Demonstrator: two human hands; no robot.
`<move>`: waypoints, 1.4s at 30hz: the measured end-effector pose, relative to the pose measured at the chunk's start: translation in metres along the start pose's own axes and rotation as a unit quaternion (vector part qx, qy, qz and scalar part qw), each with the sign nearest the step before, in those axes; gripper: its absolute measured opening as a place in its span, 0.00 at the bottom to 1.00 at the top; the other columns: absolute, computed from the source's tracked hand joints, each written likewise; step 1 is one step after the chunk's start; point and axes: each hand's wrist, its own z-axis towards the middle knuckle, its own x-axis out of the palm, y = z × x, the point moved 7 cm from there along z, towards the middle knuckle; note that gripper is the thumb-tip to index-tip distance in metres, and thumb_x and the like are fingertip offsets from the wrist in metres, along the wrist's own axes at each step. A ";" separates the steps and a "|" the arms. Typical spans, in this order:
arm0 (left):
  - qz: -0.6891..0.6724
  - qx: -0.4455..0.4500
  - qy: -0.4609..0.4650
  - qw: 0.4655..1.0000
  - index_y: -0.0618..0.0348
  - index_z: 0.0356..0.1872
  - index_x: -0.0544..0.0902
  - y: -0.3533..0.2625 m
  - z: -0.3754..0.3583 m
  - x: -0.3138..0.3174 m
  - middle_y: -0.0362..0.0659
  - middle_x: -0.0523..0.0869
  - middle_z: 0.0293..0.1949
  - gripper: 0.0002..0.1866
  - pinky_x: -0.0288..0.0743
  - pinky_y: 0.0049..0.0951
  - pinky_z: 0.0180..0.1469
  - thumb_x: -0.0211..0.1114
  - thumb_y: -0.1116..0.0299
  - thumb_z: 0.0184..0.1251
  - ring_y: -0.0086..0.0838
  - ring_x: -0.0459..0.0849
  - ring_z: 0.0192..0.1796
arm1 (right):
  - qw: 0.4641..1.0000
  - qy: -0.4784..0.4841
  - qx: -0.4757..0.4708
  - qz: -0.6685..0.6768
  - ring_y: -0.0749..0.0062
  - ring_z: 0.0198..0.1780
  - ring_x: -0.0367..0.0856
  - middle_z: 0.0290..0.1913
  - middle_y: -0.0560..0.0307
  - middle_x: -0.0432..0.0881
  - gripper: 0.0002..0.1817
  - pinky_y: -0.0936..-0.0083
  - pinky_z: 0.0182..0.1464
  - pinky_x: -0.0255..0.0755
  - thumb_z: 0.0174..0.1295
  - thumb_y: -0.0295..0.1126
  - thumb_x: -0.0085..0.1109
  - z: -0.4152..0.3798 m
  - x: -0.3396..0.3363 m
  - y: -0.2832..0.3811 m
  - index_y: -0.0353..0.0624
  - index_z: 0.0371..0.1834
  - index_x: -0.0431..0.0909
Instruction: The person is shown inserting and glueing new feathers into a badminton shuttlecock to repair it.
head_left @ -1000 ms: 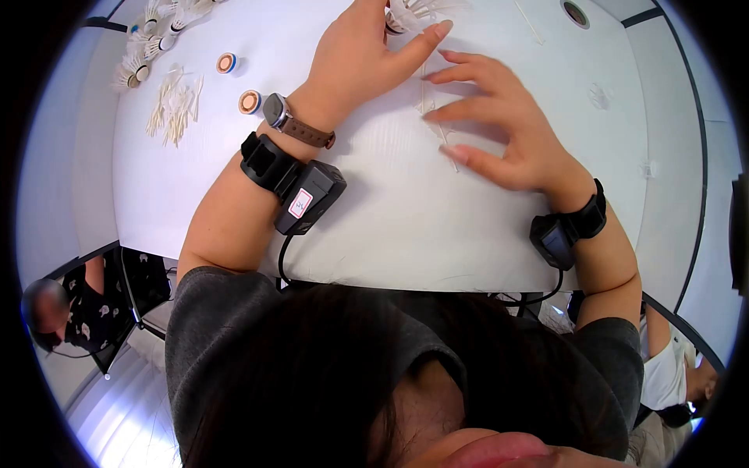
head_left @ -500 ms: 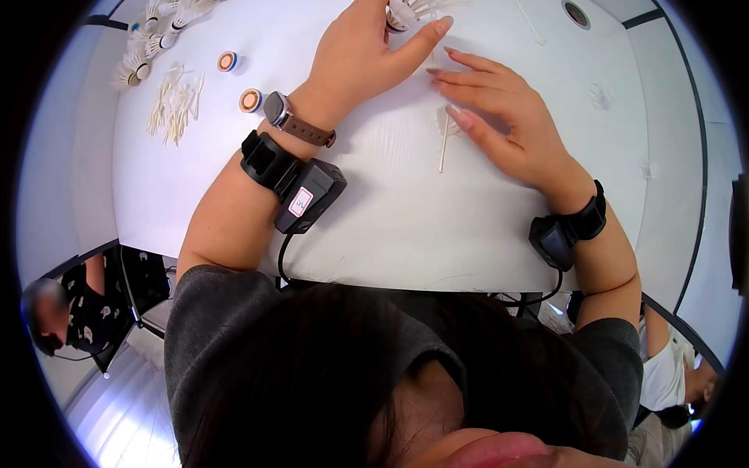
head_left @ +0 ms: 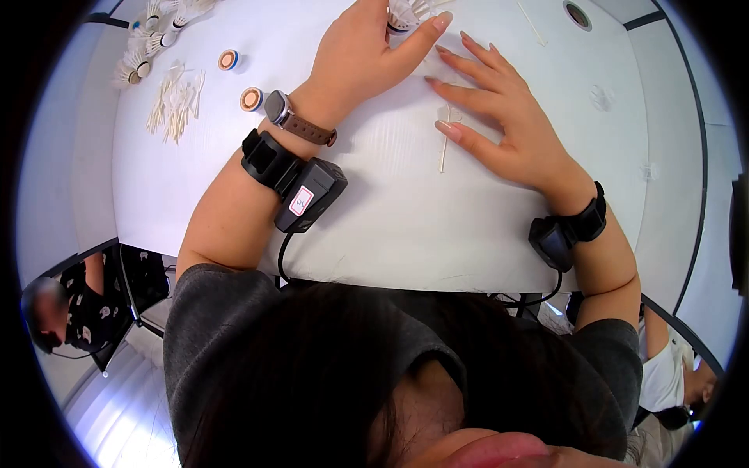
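Observation:
My left hand (head_left: 363,54) is at the top edge of the view, around a white feather shuttlecock (head_left: 402,14). Its thumb stretches out to the right, while most of its other fingers are hidden or cut off. My right hand (head_left: 499,101) is open over the table, palm down, with fingers spread and holding nothing. Beneath its thumb lies a loose white feather (head_left: 443,154), its thin shaft pointing towards me.
On the white table (head_left: 406,226), several shuttlecocks (head_left: 160,40) lie at the upper left near a pile of loose feathers (head_left: 175,105). Two round cork bases (head_left: 250,99) stand near my left wrist. Another feather (head_left: 534,23) and a round hole (head_left: 576,14) are at the upper right.
My right hand has spread its fingers wider, and its fingertips have shifted slightly upward. My left hand and the shuttlecock have barely moved.

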 end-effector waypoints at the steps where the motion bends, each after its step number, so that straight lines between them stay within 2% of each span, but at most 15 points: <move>1: 0.001 -0.015 0.007 1.000 0.68 0.55 0.75 -0.003 0.000 -0.001 0.54 0.87 0.37 0.24 0.79 0.34 0.37 0.67 0.57 0.71 0.40 0.86 0.33 | 1.000 -0.003 0.004 0.002 0.42 0.76 0.64 0.67 0.42 0.78 0.22 0.49 0.79 0.50 0.63 0.43 0.68 0.000 0.001 -0.001 0.42 0.55 0.86; 8: 0.008 -0.006 0.003 1.000 0.70 0.56 0.74 0.002 0.000 0.000 0.57 0.87 0.37 0.25 0.79 0.36 0.36 0.67 0.57 0.71 0.44 0.87 0.34 | 0.999 -0.016 0.019 0.024 0.45 0.75 0.67 0.65 0.44 0.80 0.22 0.50 0.78 0.51 0.67 0.40 0.65 -0.001 0.002 -0.007 0.35 0.56 0.83; 11: 0.013 -0.021 0.012 1.000 0.70 0.56 0.73 -0.001 0.000 -0.001 0.58 0.87 0.36 0.26 0.79 0.37 0.35 0.66 0.57 0.71 0.45 0.87 0.33 | 0.998 -0.035 0.029 0.047 0.47 0.74 0.69 0.62 0.46 0.82 0.19 0.51 0.78 0.53 0.67 0.37 0.65 -0.001 0.001 -0.009 0.36 0.55 0.84; 17: 0.010 -0.063 0.049 0.997 0.70 0.57 0.73 0.001 0.000 0.001 0.59 0.87 0.37 0.25 0.80 0.38 0.37 0.66 0.58 0.71 0.48 0.88 0.35 | 0.990 -0.097 0.048 0.087 0.52 0.65 0.79 0.52 0.51 0.87 0.10 0.61 0.66 0.71 0.64 0.28 0.66 -0.003 -0.006 -0.016 0.40 0.46 0.87; 20: -0.012 0.005 0.019 1.000 0.70 0.59 0.72 0.006 -0.002 0.002 0.59 0.87 0.39 0.25 0.81 0.39 0.41 0.65 0.60 0.71 0.49 0.89 0.39 | 0.984 -0.119 0.071 0.111 0.55 0.60 0.82 0.47 0.53 0.88 0.08 0.66 0.59 0.75 0.62 0.24 0.65 -0.003 -0.012 -0.020 0.41 0.44 0.87; 23: 0.007 0.024 0.012 1.000 0.69 0.59 0.71 0.009 -0.003 0.002 0.60 0.87 0.41 0.25 0.81 0.39 0.44 0.65 0.61 0.70 0.49 0.89 0.42 | 0.980 -0.143 0.083 0.112 0.58 0.57 0.83 0.44 0.54 0.88 0.08 0.67 0.57 0.76 0.62 0.23 0.64 -0.002 -0.013 -0.022 0.42 0.43 0.87; 26: -0.010 0.030 0.013 0.999 0.69 0.60 0.71 0.007 -0.003 0.002 0.58 0.87 0.40 0.25 0.80 0.38 0.43 0.66 0.61 0.70 0.48 0.89 0.40 | 0.979 -0.148 0.084 0.107 0.60 0.55 0.83 0.44 0.55 0.88 0.09 0.69 0.56 0.76 0.62 0.23 0.64 -0.002 -0.014 -0.022 0.42 0.43 0.87; 29: -0.008 -0.098 0.098 0.990 0.68 0.59 0.73 0.003 -0.003 0.002 0.56 0.86 0.38 0.24 0.79 0.37 0.42 0.66 0.62 0.70 0.46 0.86 0.36 | 0.975 -0.150 0.097 0.130 0.63 0.53 0.84 0.44 0.55 0.88 0.10 0.71 0.55 0.76 0.62 0.22 0.64 -0.002 -0.015 -0.024 0.42 0.46 0.87; 32: 0.005 -0.039 0.098 0.994 0.67 0.56 0.76 -0.004 -0.002 0.002 0.53 0.85 0.36 0.20 0.77 0.34 0.40 0.65 0.63 0.70 0.42 0.84 0.34 | 0.965 -0.171 0.128 0.149 0.67 0.51 0.84 0.46 0.56 0.88 0.11 0.73 0.55 0.75 0.64 0.22 0.63 -0.005 -0.016 -0.028 0.42 0.48 0.87; 34: -0.032 0.091 0.061 0.993 0.65 0.53 0.78 -0.006 0.003 0.003 0.50 0.85 0.35 0.17 0.76 0.32 0.39 0.65 0.64 0.70 0.38 0.83 0.34 | 0.962 -0.177 0.135 0.156 0.69 0.51 0.84 0.47 0.56 0.88 0.12 0.73 0.56 0.75 0.64 0.23 0.63 -0.005 -0.016 -0.029 0.41 0.49 0.87; 36: -0.073 0.113 0.047 0.990 0.64 0.51 0.80 -0.008 0.002 0.002 0.48 0.85 0.35 0.15 0.75 0.31 0.39 0.65 0.65 0.71 0.34 0.82 0.34 | 0.959 -0.178 0.143 0.165 0.70 0.51 0.84 0.49 0.57 0.88 0.12 0.74 0.57 0.75 0.65 0.23 0.63 -0.006 -0.015 -0.031 0.41 0.51 0.87; 38: -0.118 0.027 0.057 0.991 0.63 0.49 0.81 -0.010 -0.001 0.001 0.45 0.84 0.34 0.13 0.74 0.30 0.39 0.65 0.66 0.71 0.30 0.80 0.34 | 0.957 -0.175 0.153 0.176 0.71 0.51 0.84 0.50 0.57 0.89 0.13 0.74 0.58 0.75 0.65 0.24 0.64 -0.007 -0.014 -0.034 0.41 0.52 0.86; 42: -0.106 -0.009 0.092 0.990 0.64 0.49 0.80 0.002 -0.002 0.005 0.42 0.83 0.33 0.13 0.73 0.28 0.37 0.66 0.65 0.71 0.25 0.76 0.33 | 0.954 -0.177 0.157 0.184 0.72 0.51 0.83 0.52 0.58 0.88 0.15 0.74 0.59 0.74 0.64 0.25 0.65 -0.007 -0.012 -0.034 0.42 0.54 0.86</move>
